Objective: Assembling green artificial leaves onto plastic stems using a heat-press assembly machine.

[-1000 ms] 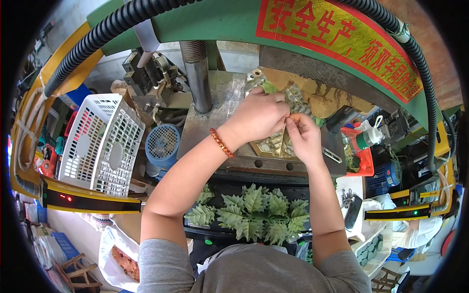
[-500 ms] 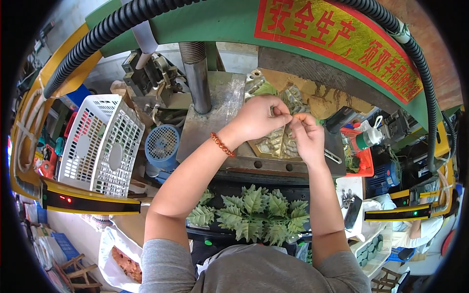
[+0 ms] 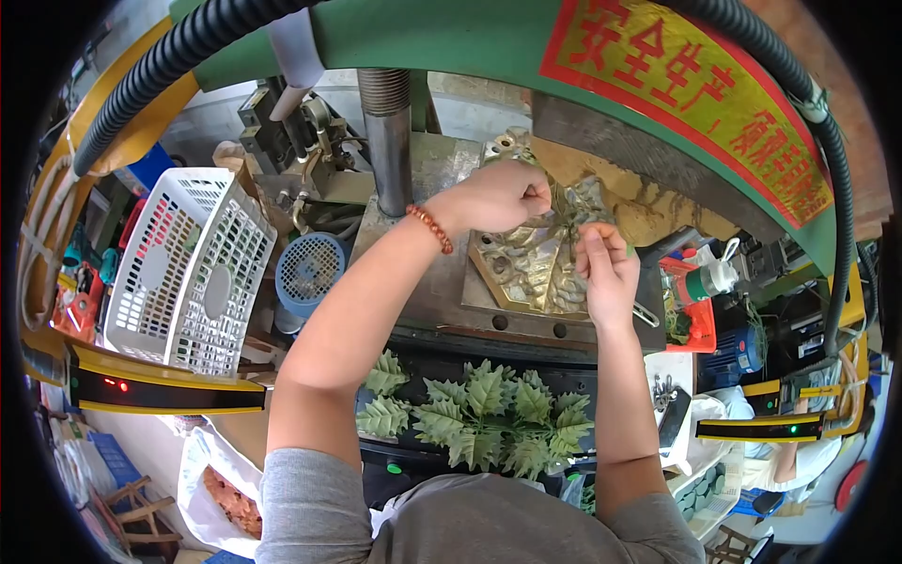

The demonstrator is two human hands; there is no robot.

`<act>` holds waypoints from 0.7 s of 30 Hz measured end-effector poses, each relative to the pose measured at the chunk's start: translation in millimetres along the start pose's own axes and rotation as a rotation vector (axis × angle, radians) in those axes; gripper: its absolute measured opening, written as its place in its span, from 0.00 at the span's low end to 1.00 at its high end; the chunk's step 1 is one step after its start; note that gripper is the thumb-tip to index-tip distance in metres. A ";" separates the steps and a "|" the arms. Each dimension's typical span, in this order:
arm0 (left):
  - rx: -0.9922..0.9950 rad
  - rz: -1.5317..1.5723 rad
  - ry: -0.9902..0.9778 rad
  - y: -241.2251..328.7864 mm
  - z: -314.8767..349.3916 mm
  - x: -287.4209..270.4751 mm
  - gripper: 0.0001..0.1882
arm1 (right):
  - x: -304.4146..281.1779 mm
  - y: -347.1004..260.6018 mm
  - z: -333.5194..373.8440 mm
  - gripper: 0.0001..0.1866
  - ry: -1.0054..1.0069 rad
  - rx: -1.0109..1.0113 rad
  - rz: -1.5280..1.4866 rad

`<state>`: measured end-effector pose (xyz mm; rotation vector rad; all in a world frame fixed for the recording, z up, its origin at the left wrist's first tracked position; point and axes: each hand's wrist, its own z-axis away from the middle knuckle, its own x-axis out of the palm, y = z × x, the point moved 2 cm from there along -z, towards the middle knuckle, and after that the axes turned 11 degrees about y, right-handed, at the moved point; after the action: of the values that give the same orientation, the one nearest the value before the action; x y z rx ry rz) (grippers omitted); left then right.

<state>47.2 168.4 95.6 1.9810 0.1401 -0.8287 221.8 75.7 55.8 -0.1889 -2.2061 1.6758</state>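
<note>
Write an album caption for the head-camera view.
Bare left hand and right hand at a brass-coloured, leaf-patterned metal mould, with green toothed leaves lower in frame.

Mould [image 3: 537,271]: glossy, ridged, brass-like metal; column [image 3: 388,155]: shiny metal; basket [image 3: 218,293]: smooth plastic; shirt [image 3: 489,526]: matt cloth

a workshop, shown by a green machine frame [image 3: 451,42], steel column [image 3: 387,150], black hose [image 3: 193,61] and metal leaf mould [image 3: 543,274]
</note>
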 end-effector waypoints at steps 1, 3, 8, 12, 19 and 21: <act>-0.009 -0.002 0.010 -7.3 -2.1 -3.3 0.06 | 2.6 1.9 0.4 0.07 -0.013 0.004 -0.001; 0.039 -0.029 -0.075 -18.9 -7.9 -1.3 0.06 | 4.9 3.4 2.8 0.07 -0.007 -0.018 0.076; 0.085 -0.050 -0.208 -27.0 -11.8 2.6 0.06 | 8.0 5.6 8.6 0.07 -0.008 -0.047 0.175; 0.088 -0.032 -0.260 -27.9 -8.7 3.3 0.05 | 10.9 8.5 10.0 0.06 -0.018 -0.050 0.194; 0.129 -0.019 -0.266 -26.8 -8.4 9.9 0.03 | 6.8 7.9 9.5 0.06 -0.020 -0.050 0.200; 0.135 -0.032 -0.265 -26.3 -8.6 11.0 0.03 | 5.9 7.2 9.2 0.06 -0.017 -0.048 0.200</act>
<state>48.9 187.2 72.5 1.9756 -0.0399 -1.1385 212.2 71.4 48.0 -0.4229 -2.3068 1.7316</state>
